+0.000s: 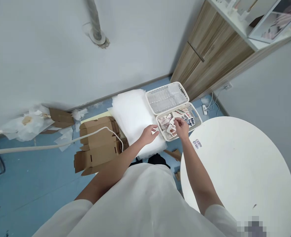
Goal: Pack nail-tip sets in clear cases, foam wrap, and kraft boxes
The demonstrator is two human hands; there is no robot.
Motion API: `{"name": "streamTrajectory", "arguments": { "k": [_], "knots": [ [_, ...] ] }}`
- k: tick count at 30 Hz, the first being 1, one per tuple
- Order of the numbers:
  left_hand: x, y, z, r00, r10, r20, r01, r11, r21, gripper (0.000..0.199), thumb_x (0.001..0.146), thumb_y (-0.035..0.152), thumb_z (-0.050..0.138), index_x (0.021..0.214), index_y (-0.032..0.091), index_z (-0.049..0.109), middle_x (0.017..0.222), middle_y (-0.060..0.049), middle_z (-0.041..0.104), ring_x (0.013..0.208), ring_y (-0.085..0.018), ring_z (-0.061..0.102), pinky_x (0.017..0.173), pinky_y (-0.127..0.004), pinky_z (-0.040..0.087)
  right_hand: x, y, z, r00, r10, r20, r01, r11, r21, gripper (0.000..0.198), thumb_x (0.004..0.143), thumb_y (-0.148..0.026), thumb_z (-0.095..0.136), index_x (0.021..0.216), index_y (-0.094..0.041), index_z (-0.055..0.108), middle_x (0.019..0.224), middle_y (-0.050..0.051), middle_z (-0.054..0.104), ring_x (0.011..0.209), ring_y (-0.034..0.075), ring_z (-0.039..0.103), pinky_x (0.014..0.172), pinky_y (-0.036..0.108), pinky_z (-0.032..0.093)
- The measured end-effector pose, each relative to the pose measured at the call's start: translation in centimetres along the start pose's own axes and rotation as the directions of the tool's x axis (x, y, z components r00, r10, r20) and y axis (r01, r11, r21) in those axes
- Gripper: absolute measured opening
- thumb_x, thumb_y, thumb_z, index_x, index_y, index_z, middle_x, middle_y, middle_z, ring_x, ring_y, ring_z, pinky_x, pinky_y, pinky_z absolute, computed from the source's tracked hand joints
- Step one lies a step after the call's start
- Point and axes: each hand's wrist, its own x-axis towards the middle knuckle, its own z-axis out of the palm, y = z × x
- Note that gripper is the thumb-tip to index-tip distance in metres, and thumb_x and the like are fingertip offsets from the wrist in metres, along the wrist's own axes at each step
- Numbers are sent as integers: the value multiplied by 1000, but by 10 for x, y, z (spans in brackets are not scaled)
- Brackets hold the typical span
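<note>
My right hand (182, 128) is over the nearer white plastic basket (198, 122), fingertips bent together among the cards; whether a card is between them is too small to tell. White cards (171, 130) with small coloured pieces, resembling press-on nail sets, fill this basket. Beside its left edge, my left hand (148, 135) hovers above the stack of white sheets (131, 115), with thumb and fingers apart and nothing visible between them. Behind the nearer basket stands a second white basket (150, 102) holding clear plastic packs (168, 98).
On the right is a round white table (239, 158) bearing a small clear set of purple pieces (197, 144). Flattened cardboard boxes (99, 141) lie left of the sheets, crossed by a white cable (86, 135). A wooden cabinet (214, 49) stands behind the baskets, near a power strip (204, 109).
</note>
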Motion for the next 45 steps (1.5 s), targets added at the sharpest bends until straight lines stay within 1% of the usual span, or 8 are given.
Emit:
{"name": "streamTrajectory", "arguments": {
  "k": [7, 12, 17, 23, 28, 35, 40, 45],
  "knots": [
    [98, 41, 15, 996, -67, -54, 65, 997, -36, 38, 76, 36, 57, 110, 19, 55, 121, -11, 51, 102, -22, 55, 78, -31, 48, 123, 22, -28, 992, -85, -95, 77, 993, -86, 32, 77, -39, 50, 97, -15, 60, 88, 7, 65, 70, 15, 58, 74, 34, 47],
    [166, 58, 26, 986, -139, -95, 113, 965, -238, 56, 76, 46, 57, 125, 23, 43, 136, -10, 40, 121, -26, 42, 94, -37, 40, 189, 21, -12, 974, -228, 16, 227, 960, -165, 33, 84, -40, 42, 101, -17, 57, 93, 8, 64, 82, 18, 58, 82, 37, 44],
    [215, 61, 36, 967, -243, -77, 184, 875, -448, 57, 80, 55, 46, 130, 29, 36, 143, -4, 29, 131, -25, 27, 102, -39, 30, 219, 25, 16, 961, -254, 110, 276, 908, -317, 35, 83, -38, 43, 109, -17, 52, 114, 14, 56, 106, 27, 48, 94, 48, 33],
    [241, 48, 47, 966, -248, -78, 165, 817, -553, 53, 85, 57, 35, 129, 29, 38, 140, -1, 34, 131, -23, 28, 102, -41, 28, 217, 32, 32, 967, -216, 134, 253, 862, -440, 36, 84, -36, 42, 117, -21, 45, 120, 11, 53, 118, 27, 39, 99, 55, 20],
    [227, 55, 44, 968, -231, -94, 137, 807, -574, 52, 83, 56, 39, 128, 29, 41, 139, -1, 37, 131, -22, 28, 103, -40, 27, 201, 20, 29, 957, -262, 128, 292, 845, -448, 38, 83, -37, 44, 119, -23, 43, 126, 9, 50, 121, 26, 37, 100, 55, 19],
    [167, 65, 23, 950, -201, -237, 34, 824, -565, 46, 76, 47, 57, 114, 21, 49, 121, -7, 54, 116, -21, 48, 95, -34, 39, 142, -17, 23, 956, -293, -4, 285, 936, -207, 41, 78, -39, 51, 113, -17, 50, 116, 12, 56, 106, 22, 51, 93, 40, 39],
    [103, 49, 10, 891, -267, -366, -8, 799, -601, 33, 69, 38, 64, 90, 16, 52, 88, -6, 62, 83, -14, 60, 74, -29, 49, 63, -38, 43, 991, -43, -124, 62, 986, 156, 34, 77, -41, 49, 100, -16, 54, 99, 9, 60, 83, 16, 57, 76, 31, 47],
    [15, 22, -3, 926, -255, -278, -5, 728, -685, 31, 63, 29, 67, 86, 17, 49, 71, 1, 58, 64, -9, 57, 65, -26, 47, -32, -42, 54, 988, 152, -40, -117, 882, 457, 45, 70, -39, 57, 110, -19, 47, 98, 6, 57, 77, 13, 59, 72, 29, 48]
  ]
}}
